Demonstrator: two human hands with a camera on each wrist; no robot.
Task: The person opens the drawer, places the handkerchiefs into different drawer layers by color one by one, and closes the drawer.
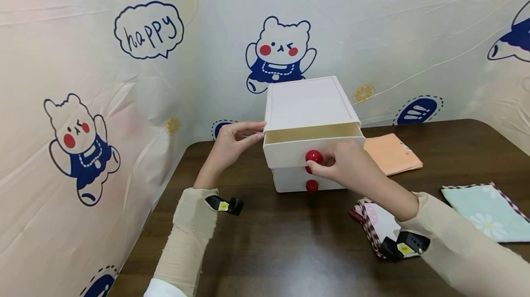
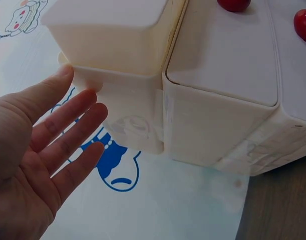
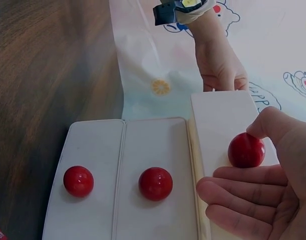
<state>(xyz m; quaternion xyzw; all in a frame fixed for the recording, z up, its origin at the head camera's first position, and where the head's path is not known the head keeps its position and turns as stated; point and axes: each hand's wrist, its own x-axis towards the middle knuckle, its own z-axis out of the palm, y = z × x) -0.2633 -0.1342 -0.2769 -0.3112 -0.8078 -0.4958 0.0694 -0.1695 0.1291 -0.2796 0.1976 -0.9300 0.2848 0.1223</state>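
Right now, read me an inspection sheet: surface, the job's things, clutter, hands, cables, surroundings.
Surface: dark wood-look table.
Job's things: white drawer box; top drawer partly out, two lower drawers closed; a round red knob on each.
Clutter: orange cloth, mint cloth and white cloth, all toward the right.
Hands: right hand pinches the top knob; left hand, fingers extended, at the box's left side.
Cables: nothing seen.
Surroundings: pale backdrop printed with bears.
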